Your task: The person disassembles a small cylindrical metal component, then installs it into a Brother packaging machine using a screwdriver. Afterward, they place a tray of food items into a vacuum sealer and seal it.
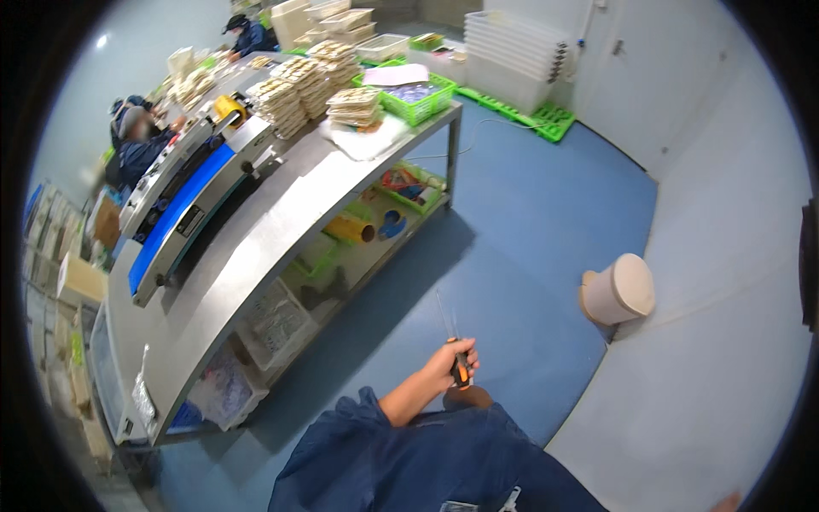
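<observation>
My left hand [450,363] is closed around the black and orange handle of a screwdriver [461,373], held out over the blue floor in front of my dark blue clothing. Its thin shaft points away from me and looks blurred. At the lower right rim, a small blurred bit of skin, seemingly my right hand [727,503], comes into view against the wall; its fingers cannot be made out.
A long steel table [256,247] on my left carries a small blue-belted conveyor [183,218], stacked filled trays [294,85] and a green basket [418,107]. Bins sit on its lower shelf. A round lidded bin [627,290] stands by the right wall. Co-workers [141,145] sit beyond the table.
</observation>
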Demonstrator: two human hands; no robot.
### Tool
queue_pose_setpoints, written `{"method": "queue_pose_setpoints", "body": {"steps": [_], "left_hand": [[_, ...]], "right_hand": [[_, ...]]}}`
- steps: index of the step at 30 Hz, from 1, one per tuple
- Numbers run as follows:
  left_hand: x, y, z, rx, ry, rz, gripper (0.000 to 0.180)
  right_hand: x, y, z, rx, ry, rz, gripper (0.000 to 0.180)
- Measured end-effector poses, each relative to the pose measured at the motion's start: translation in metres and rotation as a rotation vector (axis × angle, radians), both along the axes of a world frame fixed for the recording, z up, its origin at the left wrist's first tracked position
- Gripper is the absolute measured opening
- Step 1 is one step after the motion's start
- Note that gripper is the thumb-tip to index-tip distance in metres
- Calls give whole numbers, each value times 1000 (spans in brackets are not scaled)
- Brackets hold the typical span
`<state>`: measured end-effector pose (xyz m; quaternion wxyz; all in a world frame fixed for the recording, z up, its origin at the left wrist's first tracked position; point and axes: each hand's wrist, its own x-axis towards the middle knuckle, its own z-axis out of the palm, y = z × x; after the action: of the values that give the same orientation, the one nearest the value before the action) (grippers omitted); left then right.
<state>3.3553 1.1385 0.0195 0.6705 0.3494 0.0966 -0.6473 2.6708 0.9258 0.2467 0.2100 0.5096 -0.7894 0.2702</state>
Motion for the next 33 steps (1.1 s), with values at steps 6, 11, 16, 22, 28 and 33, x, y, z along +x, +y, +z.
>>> {"method": "queue_pose_setpoints", "body": {"steps": [6,11,16,22,28,33], "left_hand": [[98,-108,14,141,-131,44,31],[200,-190,-22,425,-429,120,33],[322,-280,-120,543,-396,146,36],[436,-387,-213,1004,-298,145,40],[517,-453,-264,1050,-274,240,27],[527,-465,-296,781,-271,223,17]], "right_hand": [[493,-115,-156,902,25,910,35],[711,-106,-204,1218,-135,1609,27],[745,-190,-304,1275,-86,1668,28],[756,-278,-335,1510,-119,980,31],[795,-311,-366,1665,-355,1051,24],[823,-386,-383,1752,-560,867,24]]}}
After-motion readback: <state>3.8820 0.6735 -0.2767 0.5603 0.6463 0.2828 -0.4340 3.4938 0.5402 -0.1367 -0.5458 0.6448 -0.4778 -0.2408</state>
